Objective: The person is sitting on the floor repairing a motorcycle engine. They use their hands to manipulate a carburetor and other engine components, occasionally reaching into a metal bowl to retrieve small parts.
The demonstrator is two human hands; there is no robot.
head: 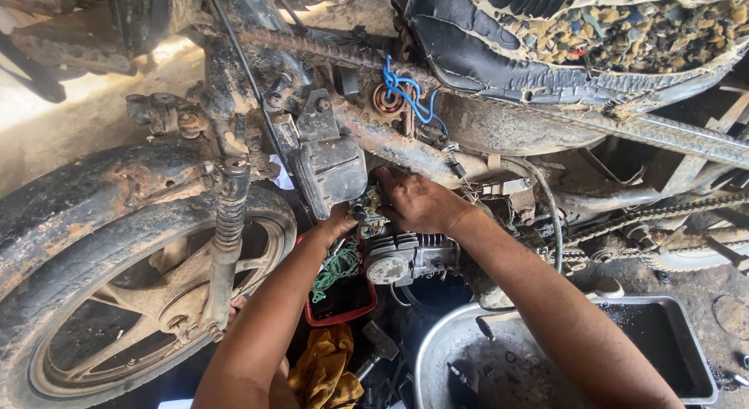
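A rusty front wheel is seen at left. The left hand is pressed under the carburettor, steadying it above the engine, while the right hand is clenched over it; a metal basin is set below.

Bare forearms — no sleeves, grease-smudged hands

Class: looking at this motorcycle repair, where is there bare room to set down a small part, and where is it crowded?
Free: bare ground beyond the front tyre, and the metal basin's inner wall. Crowded: around both hands, left hand and right hand, at the engine, and the red tray.
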